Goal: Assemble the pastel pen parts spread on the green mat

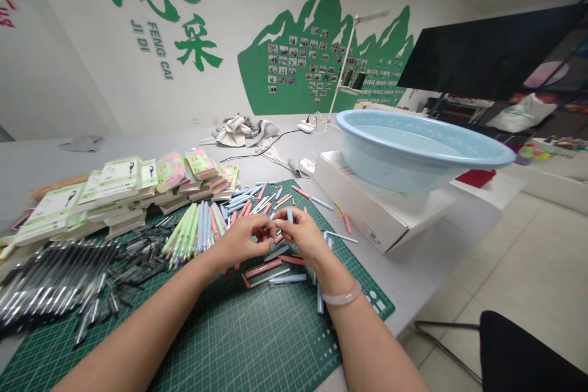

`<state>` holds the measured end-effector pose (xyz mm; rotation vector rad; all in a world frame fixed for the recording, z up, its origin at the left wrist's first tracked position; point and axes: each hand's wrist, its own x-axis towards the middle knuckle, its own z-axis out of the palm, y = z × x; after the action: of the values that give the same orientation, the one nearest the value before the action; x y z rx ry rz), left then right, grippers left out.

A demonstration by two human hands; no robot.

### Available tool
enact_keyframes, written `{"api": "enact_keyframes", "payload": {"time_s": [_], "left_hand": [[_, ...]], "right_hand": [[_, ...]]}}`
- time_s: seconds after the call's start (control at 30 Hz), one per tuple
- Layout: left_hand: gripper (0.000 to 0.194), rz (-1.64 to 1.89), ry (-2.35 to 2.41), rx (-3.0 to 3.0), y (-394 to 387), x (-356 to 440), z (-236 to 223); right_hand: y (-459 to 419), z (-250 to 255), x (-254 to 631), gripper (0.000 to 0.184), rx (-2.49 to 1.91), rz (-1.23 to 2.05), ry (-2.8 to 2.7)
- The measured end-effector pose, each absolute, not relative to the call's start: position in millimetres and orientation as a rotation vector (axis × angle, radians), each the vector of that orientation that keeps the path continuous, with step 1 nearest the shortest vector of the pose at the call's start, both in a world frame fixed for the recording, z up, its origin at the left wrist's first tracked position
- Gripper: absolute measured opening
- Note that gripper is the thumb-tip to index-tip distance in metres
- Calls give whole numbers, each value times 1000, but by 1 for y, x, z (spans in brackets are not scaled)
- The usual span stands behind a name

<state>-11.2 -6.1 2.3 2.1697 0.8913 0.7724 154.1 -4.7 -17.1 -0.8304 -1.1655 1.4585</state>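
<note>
Over the green cutting mat (pixel 257 343), my two hands meet fingertip to fingertip. My right hand (pixel 303 236), with a pale bracelet at its wrist, is closed on a light blue pen part (pixel 290 215). My left hand (pixel 243 239) pinches beside it; whatever lies between its fingertips is hidden. Around and below the hands lie loose pen pieces, among them a pink pen barrel (pixel 263 268), a light blue barrel (pixel 288 280) and thin white refills (pixel 271 277). To the left of my left hand is a row of green, blue and pink pens (pixel 186 233).
Many black clear-bodied pens (pixel 55 282) cover the left of the mat. Behind them rise stacked small boxes (pixel 110 180). A large blue basin (pixel 413 165) rests on a white carton (pixel 362 208) at right. Crumpled cloth (pixel 239 131) lies farther back; a black chair (pixel 519 349) stands lower right.
</note>
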Motion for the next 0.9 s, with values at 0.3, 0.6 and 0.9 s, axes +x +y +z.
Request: {"api": "enact_keyframes", "payload": {"time_s": [0.3,0.6,0.9], "left_hand": [[11,584,1082,2224,-7,-17,13],[10,401,1205,2392,-7,-20,12],[12,236,1226,2596,-6,-20,-8]], "right_hand": [[-2,-17,159,21,-643,1773,-762],[-2,-18,163,26,-579,1810,-709],[-1,-20,158,28,-577,1710,-585]]}}
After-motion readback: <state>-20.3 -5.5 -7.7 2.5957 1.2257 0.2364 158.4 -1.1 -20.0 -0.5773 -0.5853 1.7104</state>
